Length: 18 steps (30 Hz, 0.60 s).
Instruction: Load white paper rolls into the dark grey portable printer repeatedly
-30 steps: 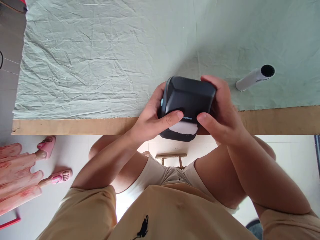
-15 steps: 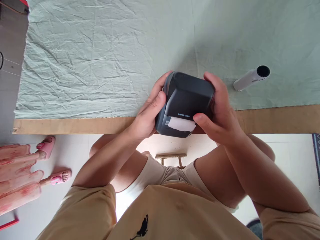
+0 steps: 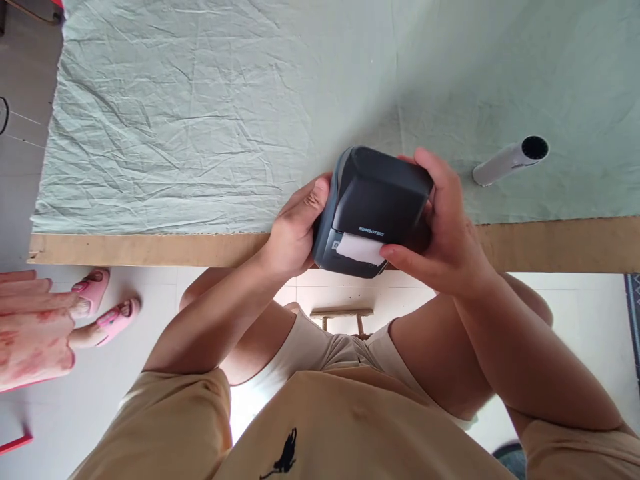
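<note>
A black label printer [image 3: 383, 190] with NIIMBOT lettering is held up tilted over the table's front edge. White label paper [image 3: 361, 248] with a torn edge sticks out of its slot. My left hand [image 3: 297, 230] is closed round the printer's left side, thumb on the casing and the other fingers mostly hidden. At the opposite side, my right hand [image 3: 445, 230] grips the printer, its thumb at the paper's right end and a forefinger by the upper right corner.
A white tube [image 3: 510, 160] with a dark open top stands on the green cloth [image 3: 200, 120] to the right. The table's wooden edge [image 3: 150, 250] runs below. A person's feet in pink sandals [image 3: 117, 321] are on the floor at left.
My right thumb has slid slightly left along the paper. My left fingers have shifted lower on the printer's side. The sandalled feet have moved a little.
</note>
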Tool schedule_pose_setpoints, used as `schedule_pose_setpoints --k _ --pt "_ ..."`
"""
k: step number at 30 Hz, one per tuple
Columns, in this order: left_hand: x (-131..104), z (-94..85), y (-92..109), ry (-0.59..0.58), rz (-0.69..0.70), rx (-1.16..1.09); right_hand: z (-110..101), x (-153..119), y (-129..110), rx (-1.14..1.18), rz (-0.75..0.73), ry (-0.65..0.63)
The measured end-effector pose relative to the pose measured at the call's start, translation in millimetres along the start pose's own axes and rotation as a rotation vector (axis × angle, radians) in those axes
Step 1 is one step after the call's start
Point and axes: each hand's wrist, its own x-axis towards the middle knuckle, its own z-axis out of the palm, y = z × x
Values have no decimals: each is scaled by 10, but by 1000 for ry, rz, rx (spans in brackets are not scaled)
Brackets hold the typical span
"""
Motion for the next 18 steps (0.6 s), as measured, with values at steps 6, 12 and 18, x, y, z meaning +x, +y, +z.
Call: schedule_pose_setpoints --k 6,12,18 --pt "19 -86 -118 -103 38 12 67 48 -114 1 -140 302" --pt "-29 -97 -84 -127 -30 43 107 219 -340 69 -193 584" --pt "-46 -95 -79 -121 11 85 112 366 -474 -18 -174 658"
